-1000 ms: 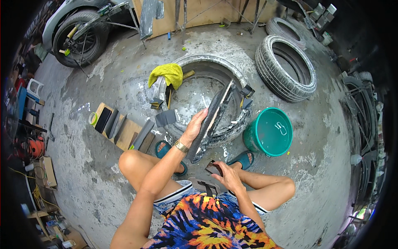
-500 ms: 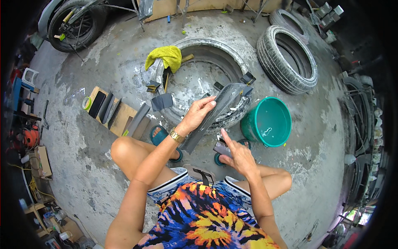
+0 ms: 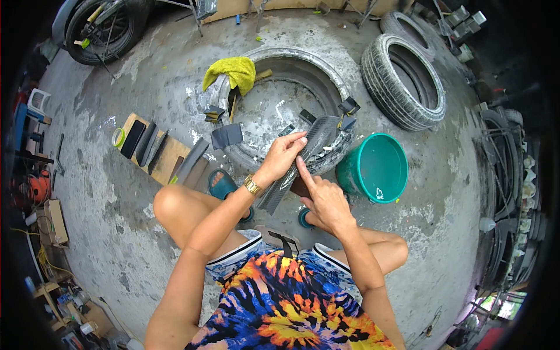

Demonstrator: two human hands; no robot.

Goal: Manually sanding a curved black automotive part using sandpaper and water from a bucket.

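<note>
A long, curved black carbon-fibre piece (image 3: 274, 197) with a woven pattern slants up from my lap, its far end resting at the tyre's near right rim. My left hand (image 3: 282, 156), with a gold watch at its wrist, is closed on the piece near its middle. The right hand (image 3: 325, 201) has its index finger stretched onto the piece's wet surface. Beneath that hand its thumb and other fingers hold a dark, brownish sheet (image 3: 300, 187), apparently sandpaper, mostly hidden. In front of me a tyre (image 3: 291, 53) lies flat, with folded dark sheets (image 3: 226, 136) and a yellow-green cloth (image 3: 232, 73) on its rim.
A green bucket (image 3: 380, 169) of water stands at my right. On my left, a wooden board (image 3: 165, 156) carries a phone (image 3: 133, 139) and several dark curved pieces. Another tyre (image 3: 402, 81) leans at the far right. Shelves and clutter line both sides.
My right hand has moved up and left, from beside the carbon-fibre piece to its surface, with the index fingertip now touching it. My left hand still grips the piece.
</note>
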